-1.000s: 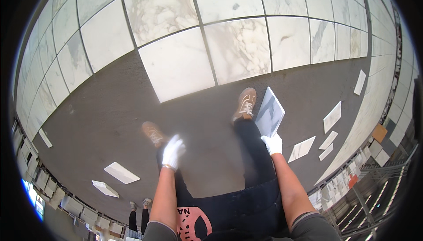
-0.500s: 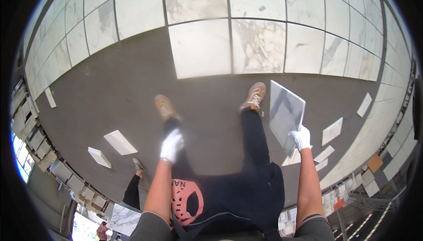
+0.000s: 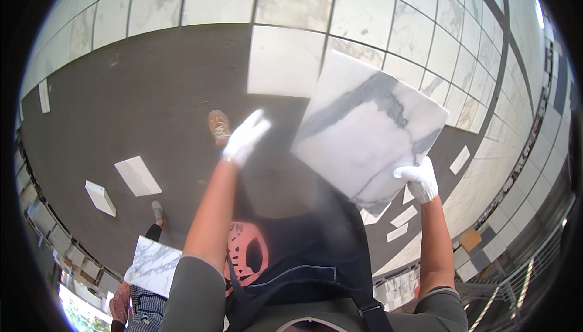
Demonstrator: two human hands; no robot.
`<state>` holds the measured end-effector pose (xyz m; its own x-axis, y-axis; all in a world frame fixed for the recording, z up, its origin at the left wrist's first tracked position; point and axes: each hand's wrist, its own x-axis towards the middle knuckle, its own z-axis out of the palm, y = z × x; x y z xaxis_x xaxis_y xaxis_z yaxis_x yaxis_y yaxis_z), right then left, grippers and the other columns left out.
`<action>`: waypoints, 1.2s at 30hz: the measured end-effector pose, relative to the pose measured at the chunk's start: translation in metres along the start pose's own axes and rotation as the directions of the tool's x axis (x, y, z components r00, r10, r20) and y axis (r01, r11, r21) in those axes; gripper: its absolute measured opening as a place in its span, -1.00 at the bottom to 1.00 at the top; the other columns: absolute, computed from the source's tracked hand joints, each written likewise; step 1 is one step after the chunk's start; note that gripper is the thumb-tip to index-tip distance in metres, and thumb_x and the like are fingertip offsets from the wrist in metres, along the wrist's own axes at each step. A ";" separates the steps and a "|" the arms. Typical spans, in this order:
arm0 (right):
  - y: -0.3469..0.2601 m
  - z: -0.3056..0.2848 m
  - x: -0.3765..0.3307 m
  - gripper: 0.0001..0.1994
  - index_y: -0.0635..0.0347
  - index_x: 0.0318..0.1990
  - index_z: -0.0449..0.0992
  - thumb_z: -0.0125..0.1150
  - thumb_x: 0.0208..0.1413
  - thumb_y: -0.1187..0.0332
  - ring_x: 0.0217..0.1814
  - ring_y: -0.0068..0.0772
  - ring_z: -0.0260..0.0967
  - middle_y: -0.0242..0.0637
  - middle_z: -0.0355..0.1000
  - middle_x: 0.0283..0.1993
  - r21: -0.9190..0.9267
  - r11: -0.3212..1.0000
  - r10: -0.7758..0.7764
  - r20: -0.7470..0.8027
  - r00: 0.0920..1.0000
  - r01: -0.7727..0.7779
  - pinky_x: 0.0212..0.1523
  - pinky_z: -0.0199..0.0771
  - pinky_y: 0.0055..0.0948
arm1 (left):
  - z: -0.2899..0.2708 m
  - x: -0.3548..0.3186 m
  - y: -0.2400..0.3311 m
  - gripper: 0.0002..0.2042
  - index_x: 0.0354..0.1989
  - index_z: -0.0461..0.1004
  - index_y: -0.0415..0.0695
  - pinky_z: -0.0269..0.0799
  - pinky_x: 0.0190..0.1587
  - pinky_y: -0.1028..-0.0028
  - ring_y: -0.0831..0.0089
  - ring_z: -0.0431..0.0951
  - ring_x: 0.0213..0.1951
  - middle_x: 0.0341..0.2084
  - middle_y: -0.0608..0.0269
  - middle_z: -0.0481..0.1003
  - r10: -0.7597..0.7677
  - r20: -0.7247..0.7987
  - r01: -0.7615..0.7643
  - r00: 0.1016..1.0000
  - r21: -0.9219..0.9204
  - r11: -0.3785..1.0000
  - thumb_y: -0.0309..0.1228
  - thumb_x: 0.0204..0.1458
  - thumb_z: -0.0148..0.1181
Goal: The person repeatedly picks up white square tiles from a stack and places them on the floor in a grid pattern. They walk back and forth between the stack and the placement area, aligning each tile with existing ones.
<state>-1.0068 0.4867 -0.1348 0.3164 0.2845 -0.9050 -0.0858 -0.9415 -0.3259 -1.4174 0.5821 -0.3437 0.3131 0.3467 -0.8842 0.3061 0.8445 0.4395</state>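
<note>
A square white marble tile with grey veins [image 3: 364, 132] is tilted up in front of me, face toward me. My right hand [image 3: 420, 180], in a white glove, is closed on its lower right edge, thumb across the face. My left hand [image 3: 246, 138], also in a white glove, hangs over the grey floor left of the tile, touching nothing. Its fingers are stretched out, somewhat blurred. Beyond, rows of pale marble tiles [image 3: 286, 59] lie on the floor, and the held tile covers some of them.
On the grey floor [image 3: 164, 77] several loose tile pieces lie at the left, including a white slab [image 3: 138, 176]; others [image 3: 404, 215] lie by my right forearm. At lower left another person holds a veined marble tile [image 3: 155, 265]. A metal rack [image 3: 516, 289] stands at the right.
The tile in my right hand has swung up and left, turning its face toward me. My left hand has moved up. The view has turned; the other person now shows with a tile.
</note>
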 end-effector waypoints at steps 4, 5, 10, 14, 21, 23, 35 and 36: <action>-0.017 0.080 -0.034 -0.66 0.42 -0.16 0.58 0.34 -0.20 0.54 -0.31 -0.51 0.52 -0.31 0.56 -0.34 0.254 0.957 -0.180 0.142 0.973 0.140 -0.23 0.50 -0.49 | -0.042 -0.030 0.061 -0.25 0.44 0.16 -0.28 0.20 0.36 0.40 0.33 0.24 0.38 0.38 0.03 0.25 0.110 0.108 -0.083 0.988 -0.235 0.969 -0.09 0.20 0.27; -0.021 0.100 -0.037 -0.50 0.40 0.00 0.48 0.35 -0.23 0.57 -0.24 -0.46 0.53 -0.28 0.55 -0.23 0.271 0.958 -0.132 0.137 0.982 0.090 -0.16 0.53 -0.45 | -0.055 -0.041 0.073 -0.30 0.40 0.25 -0.29 0.24 0.32 0.41 0.36 0.32 0.33 0.32 0.03 0.35 0.158 0.109 -0.138 0.981 -0.175 0.975 -0.11 0.20 0.27; -0.023 0.206 -0.043 -0.26 0.33 0.31 0.29 0.32 -0.16 0.59 -0.07 -0.36 0.54 -0.23 0.52 0.03 0.426 0.905 -0.119 0.222 0.968 0.013 -0.03 0.58 -0.39 | -0.128 -0.105 0.087 -0.55 0.11 0.54 -0.25 0.33 0.15 0.46 0.49 0.48 0.01 -0.04 0.28 0.58 0.106 -0.136 -0.130 0.985 -0.180 0.975 -0.13 0.21 0.28; -0.011 0.272 -0.034 -0.33 0.28 0.34 0.30 0.30 -0.01 0.57 0.00 -0.40 0.51 -0.29 0.50 0.05 0.506 0.860 -0.156 0.136 0.978 0.067 0.03 0.53 -0.39 | -0.172 -0.127 0.073 -0.54 0.06 0.56 -0.26 0.35 0.07 0.50 0.56 0.47 -0.06 -0.12 0.32 0.58 0.112 -0.339 -0.169 0.934 -0.142 0.975 -0.09 0.21 0.28; 0.000 0.291 -0.038 -0.33 0.24 0.37 0.23 0.32 0.08 0.49 0.05 -0.44 0.46 -0.33 0.47 0.07 0.494 0.867 -0.102 0.306 0.946 -0.067 0.08 0.47 -0.41 | -0.202 -0.156 0.091 -0.49 -0.06 0.60 -0.28 0.35 -0.15 0.54 0.63 0.37 -0.28 -0.35 0.45 0.50 0.138 -0.468 -0.069 0.873 0.161 0.984 0.04 0.25 0.19; 0.001 0.274 -0.060 -0.29 0.22 0.37 0.22 0.34 0.03 0.49 0.09 -0.39 0.44 -0.29 0.45 0.08 0.504 0.845 -0.063 0.421 0.905 -0.176 0.10 0.49 -0.36 | -0.207 -0.164 0.104 -0.47 -0.10 0.60 -0.27 0.35 -0.15 0.54 0.64 0.35 -0.28 -0.37 0.46 0.48 0.183 -0.428 -0.091 0.885 0.226 0.970 0.07 0.26 0.17; -0.135 0.191 -0.147 -0.47 0.37 0.08 0.52 0.39 -0.16 0.50 -0.08 -0.40 0.49 -0.26 0.56 -0.07 0.284 0.856 -0.501 0.249 0.829 0.432 -0.03 0.51 -0.39 | -0.133 -0.203 0.111 -0.53 0.12 0.54 -0.23 0.35 0.07 0.56 0.65 0.46 -0.04 -0.06 0.39 0.57 0.282 -0.336 -0.355 0.899 -0.178 0.918 -0.08 0.23 0.28; -0.148 0.184 -0.155 -0.51 0.38 0.04 0.54 0.39 -0.15 0.49 -0.12 -0.43 0.49 -0.26 0.57 -0.12 0.174 0.880 -0.474 0.284 0.833 0.441 -0.07 0.52 -0.40 | -0.134 -0.211 0.113 -0.42 0.26 0.43 -0.25 0.36 0.15 0.47 0.52 0.49 0.04 0.05 0.27 0.56 0.241 -0.276 -0.290 0.930 -0.155 0.944 -0.18 0.15 0.38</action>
<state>-1.2165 0.6154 0.0036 0.0358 0.7349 -0.6772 -0.1007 -0.6715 -0.7341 -1.5692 0.6591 -0.1285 0.1170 0.6387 -0.7605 0.0592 0.7599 0.6473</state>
